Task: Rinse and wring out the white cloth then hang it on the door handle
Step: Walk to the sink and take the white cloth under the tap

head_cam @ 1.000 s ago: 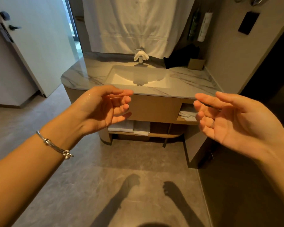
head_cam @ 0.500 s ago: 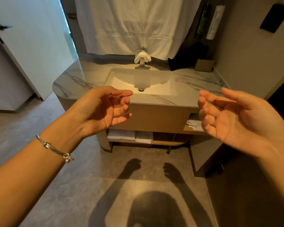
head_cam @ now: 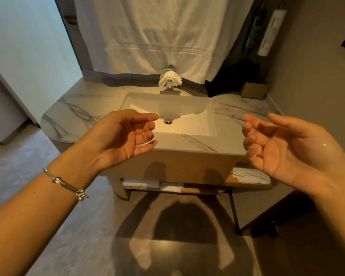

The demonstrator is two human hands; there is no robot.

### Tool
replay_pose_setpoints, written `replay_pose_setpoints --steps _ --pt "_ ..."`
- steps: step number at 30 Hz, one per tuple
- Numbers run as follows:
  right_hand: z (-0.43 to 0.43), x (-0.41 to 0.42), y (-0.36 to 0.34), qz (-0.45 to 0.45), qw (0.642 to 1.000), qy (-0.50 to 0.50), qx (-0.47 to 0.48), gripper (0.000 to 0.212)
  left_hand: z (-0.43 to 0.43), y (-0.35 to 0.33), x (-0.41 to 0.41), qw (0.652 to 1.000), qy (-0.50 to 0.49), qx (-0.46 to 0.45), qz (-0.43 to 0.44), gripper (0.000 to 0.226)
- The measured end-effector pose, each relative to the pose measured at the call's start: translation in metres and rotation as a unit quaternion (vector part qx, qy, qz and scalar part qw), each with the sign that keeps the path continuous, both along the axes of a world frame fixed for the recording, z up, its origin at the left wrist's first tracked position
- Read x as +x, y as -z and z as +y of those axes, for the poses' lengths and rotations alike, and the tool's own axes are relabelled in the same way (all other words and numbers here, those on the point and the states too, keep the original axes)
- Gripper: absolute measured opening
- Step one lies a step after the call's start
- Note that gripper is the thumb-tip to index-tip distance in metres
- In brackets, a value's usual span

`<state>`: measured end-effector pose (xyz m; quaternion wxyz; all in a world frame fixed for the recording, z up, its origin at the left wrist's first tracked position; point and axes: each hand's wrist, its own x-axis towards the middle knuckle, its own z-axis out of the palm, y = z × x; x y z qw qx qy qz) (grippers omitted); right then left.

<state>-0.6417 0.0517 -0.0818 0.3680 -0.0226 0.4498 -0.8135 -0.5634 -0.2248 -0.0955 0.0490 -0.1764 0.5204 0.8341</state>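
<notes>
Cloth (head_cam: 170, 77) draped over tap (head_cam: 169, 86) at back of sink (head_cam: 195, 124), untouched. Left hand (head_cam: 121, 134) and right hand (head_cam: 285, 148) both empty, fingers loosely spread, palms facing, hovering near front of counter (head_cam: 84, 108), well short of cloth. No water visibly running. Rinsing, wringing, hanging all seem ahead. Door handle barely visible at left edge.

Glossy veined marble counter (head_cam: 82, 108), soft white cloth (head_cam: 170, 77) draped over shiny metal faucet (head_cam: 169, 86).

white cloth (head_cam: 170, 78), grey-veined white marble countertop (head_cam: 82, 108), silver bracelet (head_cam: 66, 184)
</notes>
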Motion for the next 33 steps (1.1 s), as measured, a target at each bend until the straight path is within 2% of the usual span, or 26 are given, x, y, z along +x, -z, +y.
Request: replay_pose_setpoints --steps 5,8,11,14,19,29,33 --pt "-0.022 -0.052 0.000 0.006 1.000 -0.017 -0.012 0.030 -0.020 0.001 -0.037 1.000 -0.028 0.002 0.012 0.029" --pt "-0.043 -0.078 0.004 -0.011 1.000 -0.004 -0.013 0.030 -0.035 0.007 -0.051 0.999 -0.052 0.008 0.005 0.025" --pt "-0.063 -0.101 0.005 -0.008 1.000 -0.002 -0.014 0.038 -0.049 0.011 -0.066 0.998 -0.068 0.014 -0.007 0.030" --pt "-0.083 -0.127 0.007 0.000 1.000 -0.012 -0.004 0.028 -0.068 0.010 -0.090 0.997 -0.078 0.012 -0.016 0.033" --pt "-0.116 -0.165 0.006 0.016 1.000 -0.002 -0.001 0.026 -0.104 0.006 -0.134 0.998 -0.067 0.010 -0.010 0.031" --pt "-0.151 -0.241 0.006 0.026 0.998 0.044 0.019 0.012 -0.132 0.012 -0.238 0.999 -0.042 -0.011 -0.014 0.016" --pt "-0.157 -0.287 0.006 0.024 0.999 0.040 -0.003 0.005 -0.136 0.013 -0.289 0.998 -0.062 -0.023 -0.011 0.031"
